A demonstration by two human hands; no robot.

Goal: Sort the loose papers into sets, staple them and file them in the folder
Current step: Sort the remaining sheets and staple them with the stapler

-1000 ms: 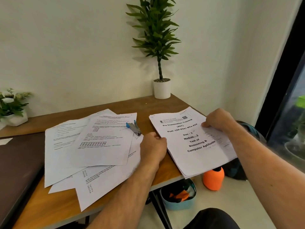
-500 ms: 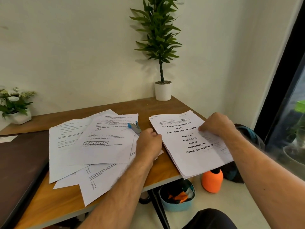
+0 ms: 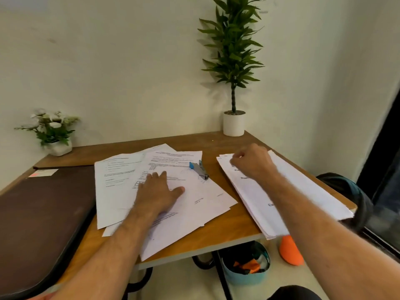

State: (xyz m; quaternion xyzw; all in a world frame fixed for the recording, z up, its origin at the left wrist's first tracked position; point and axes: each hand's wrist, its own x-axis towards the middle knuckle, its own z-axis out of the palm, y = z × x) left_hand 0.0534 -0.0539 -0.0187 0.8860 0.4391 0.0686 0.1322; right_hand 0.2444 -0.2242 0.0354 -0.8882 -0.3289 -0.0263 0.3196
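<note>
Loose printed papers (image 3: pixel 121 187) lie spread and overlapping in the middle of the wooden table (image 3: pixel 227 232). My left hand (image 3: pixel 158 191) rests flat on them with its fingers straight. A blue and grey stapler (image 3: pixel 199 169) lies on the papers' far right corner, just beyond my left hand. To the right sits a thick paper stack (image 3: pixel 303 191), angled and overhanging the table's front edge. My right hand (image 3: pixel 252 163) lies on the stack's far left corner with its fingers curled, pinching the top sheets there. A dark brown folder (image 3: pixel 41 215) lies shut at the left.
A tall potted plant (image 3: pixel 233 124) stands at the table's back right corner and a small flowering pot (image 3: pixel 57 146) at the back left. Under the table are a blue basket (image 3: pixel 244 276), an orange object (image 3: pixel 291 252) and a dark bag (image 3: pixel 355 191).
My left hand left the stack's left edge and moved left onto the loose papers, now flat. My right hand slid from the stack's right edge to its far left corner.
</note>
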